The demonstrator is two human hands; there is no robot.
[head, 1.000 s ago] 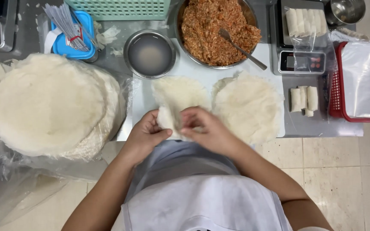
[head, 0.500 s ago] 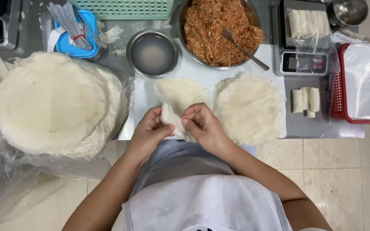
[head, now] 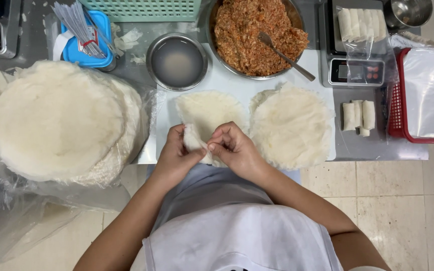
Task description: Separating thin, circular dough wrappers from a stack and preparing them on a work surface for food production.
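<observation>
Left hand point(head: 176, 156): pinching the folded near edge of the thin round white wrapper point(head: 208, 111).
Right hand point(head: 236, 148): pinching the same fold.
Wrapper: flat on the white surface point(head: 237, 86), beside a second one point(head: 291, 125).

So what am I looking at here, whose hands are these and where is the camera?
No machine here: a person wears a camera on the head, looking down at their own hands. The left hand and right hand pinch a folded round wrapper at the near edge of a white board. Another flat wrapper lies to the right. A big wrapper stack sits left, a bowl of cloudy water and a bowl of orange-brown filling behind, finished rolls at right.
</observation>
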